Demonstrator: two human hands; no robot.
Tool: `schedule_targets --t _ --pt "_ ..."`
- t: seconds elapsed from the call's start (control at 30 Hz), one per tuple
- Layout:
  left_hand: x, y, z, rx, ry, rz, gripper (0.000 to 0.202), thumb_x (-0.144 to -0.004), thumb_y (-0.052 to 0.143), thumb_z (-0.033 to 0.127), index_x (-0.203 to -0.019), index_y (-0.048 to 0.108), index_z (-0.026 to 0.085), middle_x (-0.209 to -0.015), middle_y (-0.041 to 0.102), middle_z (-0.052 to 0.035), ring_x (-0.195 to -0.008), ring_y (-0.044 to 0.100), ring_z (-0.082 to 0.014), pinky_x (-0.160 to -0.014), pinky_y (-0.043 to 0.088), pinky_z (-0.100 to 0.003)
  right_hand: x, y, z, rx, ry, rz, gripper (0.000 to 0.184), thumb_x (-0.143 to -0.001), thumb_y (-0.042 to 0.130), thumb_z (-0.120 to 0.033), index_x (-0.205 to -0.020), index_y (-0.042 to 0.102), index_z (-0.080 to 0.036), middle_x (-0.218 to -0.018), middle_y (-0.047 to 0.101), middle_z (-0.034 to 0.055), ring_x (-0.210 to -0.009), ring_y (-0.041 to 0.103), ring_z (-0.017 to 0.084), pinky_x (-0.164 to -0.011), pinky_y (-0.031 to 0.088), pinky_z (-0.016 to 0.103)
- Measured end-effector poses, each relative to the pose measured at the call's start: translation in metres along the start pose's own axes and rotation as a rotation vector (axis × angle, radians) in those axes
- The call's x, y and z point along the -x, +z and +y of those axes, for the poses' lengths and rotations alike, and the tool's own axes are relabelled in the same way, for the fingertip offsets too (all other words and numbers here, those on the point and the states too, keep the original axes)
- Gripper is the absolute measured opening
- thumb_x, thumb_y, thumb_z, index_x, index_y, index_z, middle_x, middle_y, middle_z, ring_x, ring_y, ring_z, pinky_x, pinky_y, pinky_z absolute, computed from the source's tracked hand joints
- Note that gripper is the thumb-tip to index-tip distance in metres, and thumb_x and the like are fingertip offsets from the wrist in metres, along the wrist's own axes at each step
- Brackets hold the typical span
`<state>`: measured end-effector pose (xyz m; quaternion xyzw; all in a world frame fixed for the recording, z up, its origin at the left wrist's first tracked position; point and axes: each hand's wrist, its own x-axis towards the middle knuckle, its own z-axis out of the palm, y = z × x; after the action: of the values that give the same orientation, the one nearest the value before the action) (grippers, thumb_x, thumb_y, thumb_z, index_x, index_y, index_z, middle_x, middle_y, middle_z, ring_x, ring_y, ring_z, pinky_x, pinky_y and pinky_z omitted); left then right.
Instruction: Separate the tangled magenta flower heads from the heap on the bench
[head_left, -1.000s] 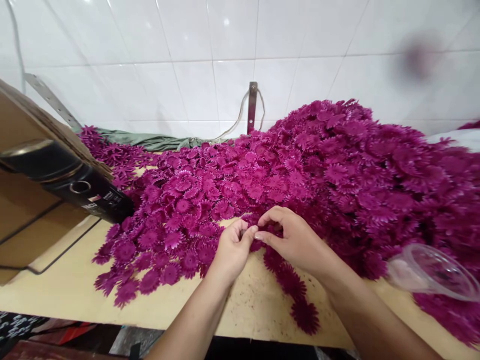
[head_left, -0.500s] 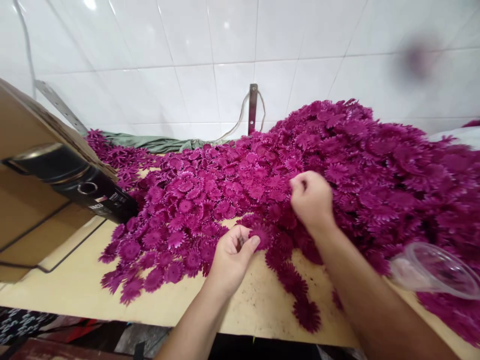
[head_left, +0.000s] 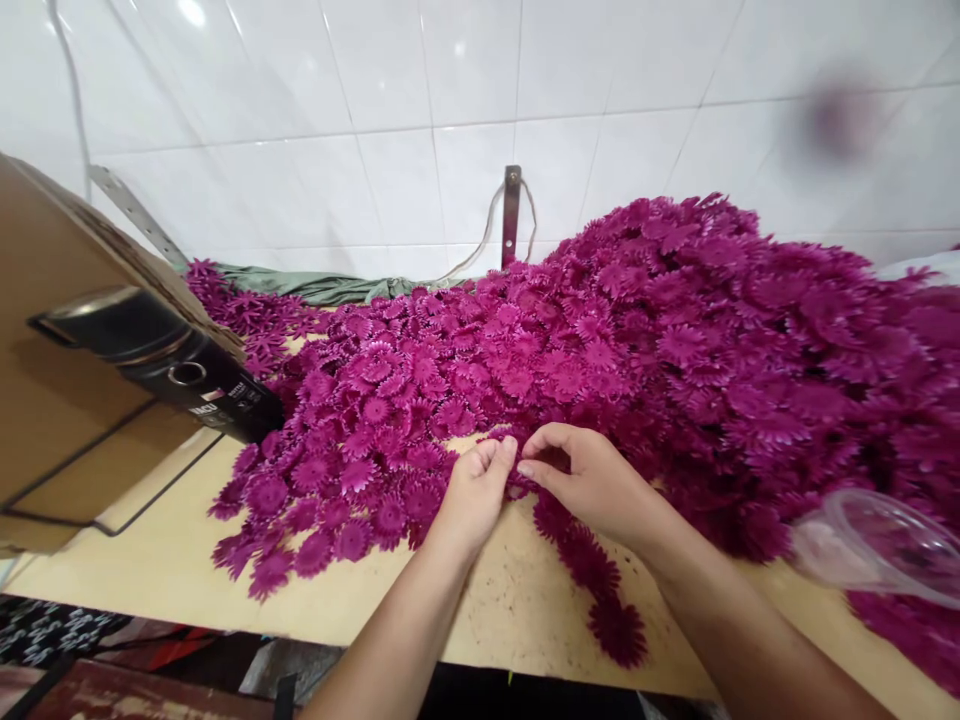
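Note:
My left hand (head_left: 478, 490) is closed in a pinch on a magenta artificial flower (head_left: 517, 488), low over the front of the table. Most of that flower is hidden behind the fingers. My right hand (head_left: 585, 475) meets it from the right, thumb and forefinger closed together at the flower's edge; whatever lies between those fingertips is too small to make out. Behind both hands spreads a large heap of loose magenta flowers (head_left: 690, 345) with jagged petals. A short string of similar flowers (head_left: 592, 565) trails below my right hand toward the table's front edge.
A black flask (head_left: 184, 365) leans at the left against a cardboard box (head_left: 67, 350). On the right, a clear plastic tub (head_left: 847, 545) lies tipped among flowers on the pale tabletop (head_left: 360, 605). White tiled wall (head_left: 442, 90) and a metal bracket (head_left: 511, 215) stand behind.
My right hand has come down and left from over the heap to meet my left hand at the held flower. My left hand stays in nearly the same place.

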<state>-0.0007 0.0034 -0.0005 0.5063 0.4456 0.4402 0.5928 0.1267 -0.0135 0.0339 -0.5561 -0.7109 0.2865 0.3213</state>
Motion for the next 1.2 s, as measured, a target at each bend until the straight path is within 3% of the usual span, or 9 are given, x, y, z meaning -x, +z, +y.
schedule_targets --t 0.2,0.33,0.4,0.57,0.7,0.83,1.0,1.1,1.2 --pt "0.009 0.004 0.01 -0.045 0.069 -0.021 0.033 -0.067 0.062 0.043 -0.057 0.043 0.018 -0.053 0.038 0.0057 -0.052 0.033 -0.0084 -0.051 0.029 -0.022 -0.012 -0.001 0.007 0.22 -0.08 0.314 0.014 -0.074 0.046 -0.011 -0.063 0.049 -0.02 -0.064 0.056 0.0023 -0.062 0.052 0.016 -0.06 0.04 0.029" --pt "0.02 0.002 0.017 -0.06 0.067 -0.017 0.029 -0.067 0.062 0.038 -0.057 0.044 0.018 -0.053 0.039 0.0052 -0.053 0.035 -0.0091 -0.052 0.03 -0.022 -0.037 -0.027 0.031 0.371 -0.02 0.734 0.014 -0.072 0.045 -0.014 -0.06 0.044 -0.022 -0.064 0.053 0.0047 -0.066 0.051 0.02 -0.066 0.042 0.035" --pt "0.022 -0.001 0.018 -0.053 0.056 -0.018 0.027 -0.067 0.063 0.037 -0.059 0.047 0.017 -0.055 0.043 0.0042 -0.055 0.039 -0.0097 -0.055 0.033 -0.023 -0.047 -0.045 0.044 0.405 0.028 0.808 0.006 -0.069 0.049 -0.017 -0.065 0.049 -0.021 -0.066 0.054 0.0054 -0.068 0.052 0.022 -0.068 0.043 0.038" --pt "0.012 -0.001 0.018 0.024 0.076 -0.007 0.017 -0.067 0.064 0.03 -0.072 0.057 0.016 -0.067 0.054 0.0011 -0.065 0.047 -0.0114 -0.065 0.037 -0.024 -0.038 -0.051 0.033 0.415 -0.162 0.659 0.025 -0.072 0.052 -0.019 -0.095 0.058 -0.014 -0.099 0.059 0.014 -0.088 0.055 0.026 -0.08 0.042 0.042" --pt "0.001 0.003 0.016 0.021 0.087 0.051 0.02 -0.067 0.061 0.032 -0.061 0.049 0.017 -0.054 0.043 0.0058 -0.052 0.037 -0.008 -0.054 0.032 -0.022 -0.007 -0.025 0.003 0.347 -0.278 0.413 0.011 -0.08 0.051 -0.024 -0.08 0.06 -0.017 -0.082 0.063 0.0075 -0.082 0.056 0.022 -0.078 0.043 0.038" --pt "-0.005 0.006 0.011 -0.014 0.104 0.101 0.033 -0.066 0.061 0.04 -0.053 0.04 0.018 -0.048 0.037 0.0075 -0.047 0.031 -0.0067 -0.048 0.026 -0.021 0.007 -0.009 -0.004 0.255 -0.174 0.29 0.009 -0.074 0.058 -0.026 -0.078 0.057 -0.018 -0.078 0.059 0.0056 -0.077 0.054 0.021 -0.071 0.045 0.035" --pt "-0.006 0.009 0.009 -0.021 0.082 0.076 0.042 -0.066 0.059 0.052 -0.051 0.038 0.019 -0.045 0.035 0.0081 -0.044 0.03 -0.0061 -0.045 0.025 -0.02 0.001 -0.013 0.004 0.011 -0.04 0.172 0.011 -0.075 0.052 -0.029 -0.077 0.057 -0.018 -0.078 0.06 0.0046 -0.072 0.056 0.018 -0.066 0.045 0.032" --pt "-0.005 0.009 0.01 -0.041 0.099 0.057 0.041 -0.07 0.055 0.052 -0.053 0.04 0.018 -0.048 0.036 0.007 -0.047 0.032 -0.0068 -0.047 0.027 -0.021 -0.003 -0.016 0.006 -0.133 0.032 -0.018 0.018 -0.075 0.049 -0.034 -0.073 0.058 -0.018 -0.07 0.062 0.0027 -0.063 0.055 0.015 -0.058 0.043 0.028" --pt "-0.002 0.008 0.011 -0.104 0.116 0.002 0.036 -0.074 0.053 0.047 -0.055 0.044 0.017 -0.052 0.04 0.0049 -0.051 0.036 -0.0081 -0.051 0.03 -0.022 -0.003 -0.013 0.006 -0.137 0.043 -0.029 0.018 -0.074 0.049 -0.033 -0.067 0.056 -0.018 -0.062 0.059 0.0007 -0.057 0.051 0.014 -0.053 0.04 0.026"
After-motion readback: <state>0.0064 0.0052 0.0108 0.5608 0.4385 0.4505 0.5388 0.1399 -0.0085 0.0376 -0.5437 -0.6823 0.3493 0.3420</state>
